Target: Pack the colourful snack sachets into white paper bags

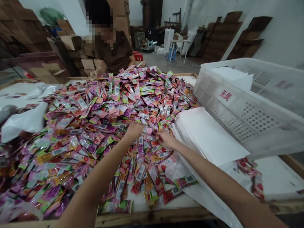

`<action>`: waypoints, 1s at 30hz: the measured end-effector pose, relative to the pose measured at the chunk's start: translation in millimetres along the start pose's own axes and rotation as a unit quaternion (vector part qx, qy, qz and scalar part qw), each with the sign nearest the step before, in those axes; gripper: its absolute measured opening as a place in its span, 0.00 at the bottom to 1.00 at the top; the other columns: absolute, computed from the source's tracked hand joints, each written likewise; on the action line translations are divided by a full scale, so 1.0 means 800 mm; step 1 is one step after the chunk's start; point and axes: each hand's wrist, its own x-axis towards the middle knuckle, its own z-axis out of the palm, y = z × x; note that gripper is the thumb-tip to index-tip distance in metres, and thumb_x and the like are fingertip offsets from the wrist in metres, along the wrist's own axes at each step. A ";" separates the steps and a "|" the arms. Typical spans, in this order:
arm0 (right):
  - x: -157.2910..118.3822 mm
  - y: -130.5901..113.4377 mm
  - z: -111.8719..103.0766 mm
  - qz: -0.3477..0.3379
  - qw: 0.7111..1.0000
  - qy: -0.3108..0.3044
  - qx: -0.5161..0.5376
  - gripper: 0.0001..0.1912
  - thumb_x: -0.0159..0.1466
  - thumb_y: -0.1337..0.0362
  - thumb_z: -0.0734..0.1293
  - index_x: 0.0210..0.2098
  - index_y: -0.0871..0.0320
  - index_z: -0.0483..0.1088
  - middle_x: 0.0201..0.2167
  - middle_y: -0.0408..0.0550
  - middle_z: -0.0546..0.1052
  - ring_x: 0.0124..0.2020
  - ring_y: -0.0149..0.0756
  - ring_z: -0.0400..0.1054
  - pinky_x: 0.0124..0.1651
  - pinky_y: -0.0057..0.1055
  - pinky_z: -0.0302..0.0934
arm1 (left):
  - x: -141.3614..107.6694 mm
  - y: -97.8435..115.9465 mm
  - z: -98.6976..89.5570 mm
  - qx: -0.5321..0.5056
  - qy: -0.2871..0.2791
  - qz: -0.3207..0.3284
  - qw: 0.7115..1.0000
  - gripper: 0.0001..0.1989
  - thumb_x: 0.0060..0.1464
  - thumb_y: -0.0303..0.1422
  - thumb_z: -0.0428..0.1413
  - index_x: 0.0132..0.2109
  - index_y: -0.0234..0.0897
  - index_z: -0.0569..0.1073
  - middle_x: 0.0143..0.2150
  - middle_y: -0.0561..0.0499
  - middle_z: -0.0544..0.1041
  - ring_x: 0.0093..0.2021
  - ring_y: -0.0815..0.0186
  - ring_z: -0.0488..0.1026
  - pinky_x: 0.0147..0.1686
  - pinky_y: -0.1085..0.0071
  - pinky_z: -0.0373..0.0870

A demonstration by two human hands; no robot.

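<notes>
Head view: my left hand (136, 130) and right hand (166, 138) are at the near slope of the sachet heap (116, 87), fingers curled; can't tell if either grips a sachet. Heap sprawls over the table (180, 214), nearly to my edge. Risks: digging low could undercut the slope, causing a slide; my right forearm could drag the white stack (209, 136) askew.

Left fingertips (142, 125) indistinct among packets (116, 87)
</notes>
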 end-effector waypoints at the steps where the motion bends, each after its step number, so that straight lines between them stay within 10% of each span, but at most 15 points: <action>1: 0.008 -0.001 0.010 -0.002 1.000 -0.019 -0.014 0.10 0.52 0.74 0.63 0.35 0.61 0.67 0.38 0.53 0.72 0.40 0.39 0.67 0.40 0.28 0.58 | 0.009 0.000 0.004 0.006 -0.014 0.003 1.000 0.17 0.51 0.21 0.44 0.45 0.32 0.71 0.38 0.40 0.76 0.41 0.56 0.72 0.41 0.62 0.62; 7: -0.014 0.010 0.033 -0.010 0.999 -0.031 -0.020 0.04 0.56 0.70 0.63 0.30 0.62 0.69 0.45 0.58 0.70 0.40 0.40 0.68 0.40 0.30 0.60 | -0.017 -0.004 0.016 0.020 -0.035 0.008 0.999 0.12 0.50 0.20 0.46 0.36 0.30 0.74 0.37 0.39 0.76 0.42 0.55 0.71 0.47 0.60 0.59; 12: -0.043 0.018 0.010 0.029 0.999 0.039 0.010 0.06 0.59 0.71 0.59 0.34 0.61 0.67 0.33 0.51 0.73 0.38 0.38 0.66 0.40 0.31 0.58 | -0.044 -0.030 -0.008 0.021 0.059 -0.053 0.997 0.13 0.49 0.23 0.47 0.42 0.34 0.70 0.46 0.39 0.70 0.48 0.52 0.66 0.44 0.59 0.62; 18: -0.044 0.020 -0.003 0.057 0.992 0.113 0.027 0.08 0.59 0.66 0.60 0.38 0.60 0.66 0.28 0.48 0.72 0.34 0.38 0.64 0.37 0.30 0.56 | -0.050 -0.048 -0.034 -0.163 0.098 -0.059 0.980 0.16 0.50 0.24 0.44 0.48 0.30 0.61 0.40 0.42 0.71 0.43 0.57 0.69 0.43 0.65 0.63; 22: -0.004 -0.007 -0.026 0.101 0.977 0.186 0.033 0.13 0.62 0.63 0.55 0.24 0.57 0.64 0.20 0.45 0.68 0.26 0.36 0.62 0.32 0.29 0.53 | -0.052 -0.038 -0.033 -0.335 0.144 -0.048 0.930 0.17 0.54 0.34 0.44 0.50 0.33 0.62 0.42 0.44 0.71 0.44 0.59 0.68 0.43 0.67 0.63; 27: 0.022 -0.011 -0.017 0.131 0.979 0.140 0.068 0.08 0.60 0.62 0.60 0.28 0.59 0.66 0.27 0.48 0.73 0.28 0.35 0.65 0.30 0.27 0.51 | -0.065 -0.044 -0.040 -0.526 0.224 -0.126 0.811 0.13 0.54 0.38 0.43 0.39 0.34 0.66 0.26 0.54 0.67 0.24 0.71 0.64 0.28 0.75 0.63; 30: 0.009 0.010 -0.004 0.158 0.984 0.074 0.041 0.03 0.57 0.68 0.62 0.30 0.59 0.68 0.30 0.50 0.74 0.32 0.39 0.67 0.32 0.28 0.52 | -0.084 -0.044 -0.053 -0.514 0.232 -0.146 0.813 0.13 0.50 0.42 0.51 0.33 0.34 0.66 0.21 0.57 0.63 0.21 0.73 0.60 0.24 0.77 0.60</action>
